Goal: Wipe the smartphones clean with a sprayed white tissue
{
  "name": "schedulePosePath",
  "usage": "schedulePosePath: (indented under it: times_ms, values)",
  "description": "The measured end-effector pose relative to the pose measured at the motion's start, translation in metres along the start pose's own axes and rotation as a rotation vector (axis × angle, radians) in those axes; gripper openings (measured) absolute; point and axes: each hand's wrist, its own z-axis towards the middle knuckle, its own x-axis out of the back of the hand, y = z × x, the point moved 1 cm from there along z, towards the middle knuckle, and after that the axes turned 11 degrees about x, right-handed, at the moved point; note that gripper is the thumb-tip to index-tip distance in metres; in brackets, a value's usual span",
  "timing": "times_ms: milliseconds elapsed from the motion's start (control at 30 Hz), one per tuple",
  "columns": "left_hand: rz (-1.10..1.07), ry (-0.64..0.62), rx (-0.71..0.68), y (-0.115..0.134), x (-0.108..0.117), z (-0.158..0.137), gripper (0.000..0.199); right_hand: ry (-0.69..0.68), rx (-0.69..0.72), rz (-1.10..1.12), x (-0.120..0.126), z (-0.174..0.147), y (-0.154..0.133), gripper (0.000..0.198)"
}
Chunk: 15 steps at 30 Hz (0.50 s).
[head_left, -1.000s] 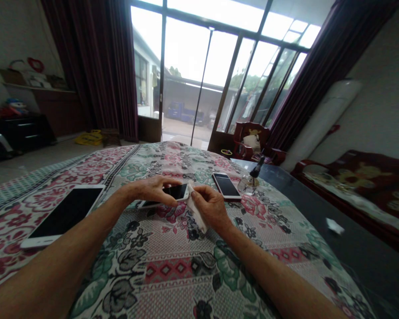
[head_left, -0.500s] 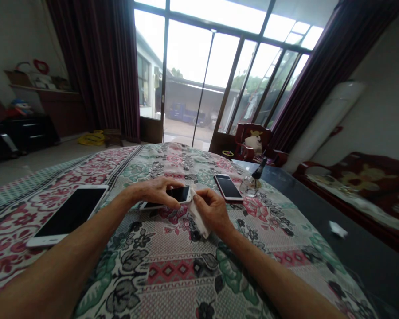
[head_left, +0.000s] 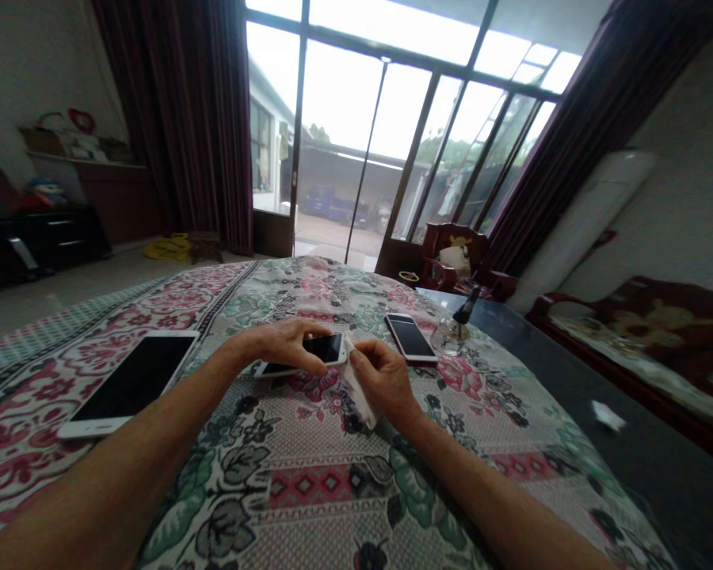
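A white smartphone with a dark screen (head_left: pixel 326 347) lies near the middle of the patterned tablecloth (head_left: pixel 309 443). Across it rests my left hand (head_left: pixel 291 344), thumb on the near edge and fingers on the far edge, gripping it. My right hand (head_left: pixel 386 376) pinches a white tissue (head_left: pixel 360 396) and presses it against the phone's right end. To the right of that hand lies a second smartphone (head_left: pixel 411 337), screen up. Beyond my left forearm is a larger white phone or tablet (head_left: pixel 134 380), partly covered by the arm.
A clear glass bottle with a black top (head_left: pixel 455 328) stands beside the second phone. A crumpled white tissue (head_left: pixel 608 416) lies on the dark surface at right. Wooden seats (head_left: pixel 642 317) and a glass door (head_left: pixel 345 158) are beyond the table.
The view has shifted slightly. My left hand still grips the phone, and my right hand still holds the tissue at its right end; little else differs.
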Motion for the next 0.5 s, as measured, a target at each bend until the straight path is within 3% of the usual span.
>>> schedulePosePath:
  times_ms: [300, 500]
  values:
    - [0.017, 0.058, 0.058, -0.010, 0.004, -0.001, 0.071, -0.046, 0.029, -0.001, -0.008, -0.006, -0.016, 0.012]
    - [0.027, 0.046, 0.048, -0.008, 0.004, -0.001, 0.070, -0.027, 0.007, 0.064, -0.006, -0.003, -0.010, 0.013]
